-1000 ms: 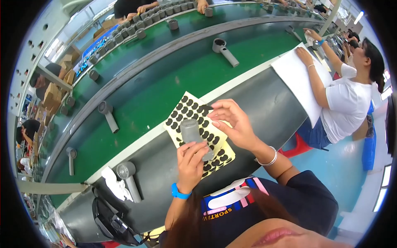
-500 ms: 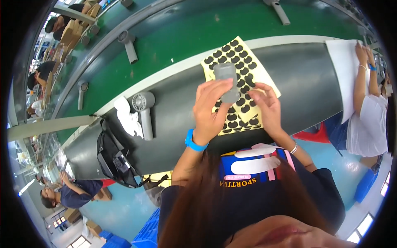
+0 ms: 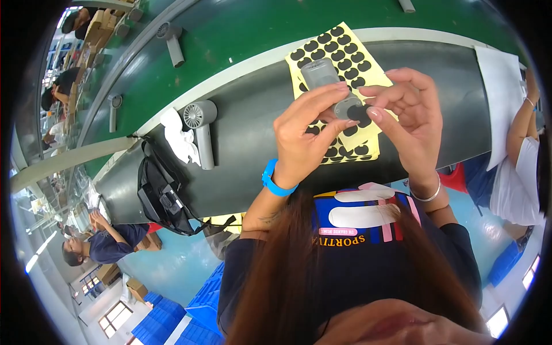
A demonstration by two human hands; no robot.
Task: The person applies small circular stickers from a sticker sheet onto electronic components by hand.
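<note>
My left hand [image 3: 307, 123] grips a grey handheld fan [image 3: 320, 73], its fingers and thumb wrapped round the middle and hiding part of it. The fan's rounded near end points toward my right hand [image 3: 411, 109]. A black round sticker [image 3: 359, 115] lies at that end, with its edge pinched by my right thumb and forefinger; whether it is stuck down I cannot tell. Beneath both hands is a yellow sticker sheet [image 3: 371, 70] bearing rows of black notched stickers. A smaller piece of yellow sheet overlaps it close to my wrists.
Another grey fan [image 3: 201, 123] lies on the dark worktop [image 3: 241, 98] to the left, beside a crumpled white cloth [image 3: 179, 138] and a black bag [image 3: 161, 192]. Beyond a pale rail runs a green conveyor [image 3: 247, 29] carrying more fans. On the right, a co-worker's arm [image 3: 520, 118] reaches over white sheeting [image 3: 497, 86].
My right hand has come up from the sheet to the fan's near end with a black sticker. The fan has tilted in my left hand. The whole view has shifted slightly.
</note>
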